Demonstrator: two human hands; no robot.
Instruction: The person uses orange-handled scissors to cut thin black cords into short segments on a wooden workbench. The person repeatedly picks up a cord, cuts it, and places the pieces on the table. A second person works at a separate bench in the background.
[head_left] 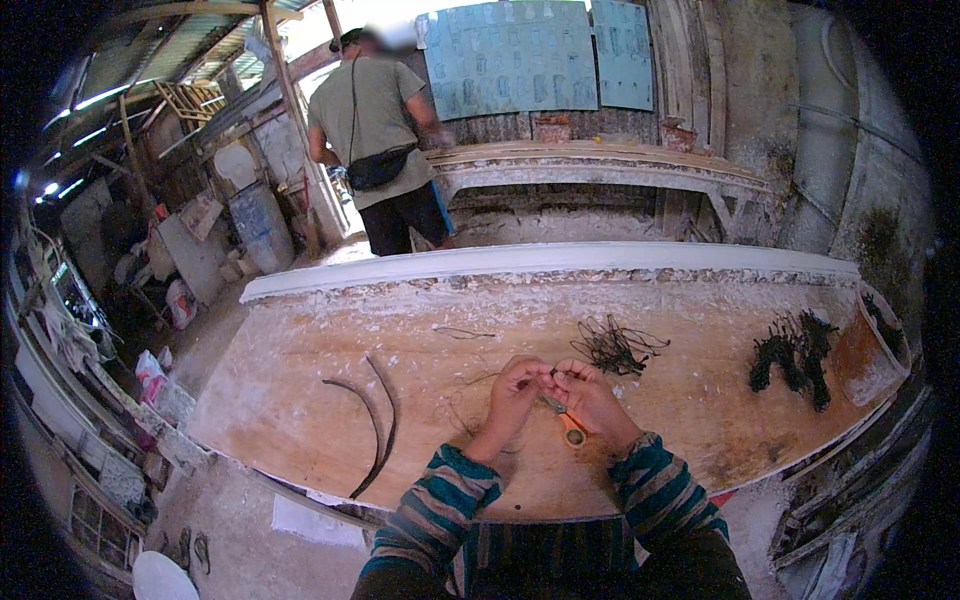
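My left hand (513,402) and my right hand (592,400) meet over the middle of the wooden worktable (300,370). Both have their fingertips pinched together. A tiny dark piece (554,372) shows between them, too small to name. Under my hands lies a pair of scissors (573,436) with an orange handle, its blades partly covered. Just beyond my right hand sits a loose tangle of black cord loops (613,346). Fine strands of thread (458,410) lie beside my left hand, and a thin cord loop (463,332) rests farther back.
Two dark curved strips (384,425) lie on the left of the table. Black knotted cord bundles (795,358) and a tipped, dusty container (868,350) occupy the right end. A white ledge (550,258) borders the far side. Another person (375,140) stands beyond, at a long bench (600,165).
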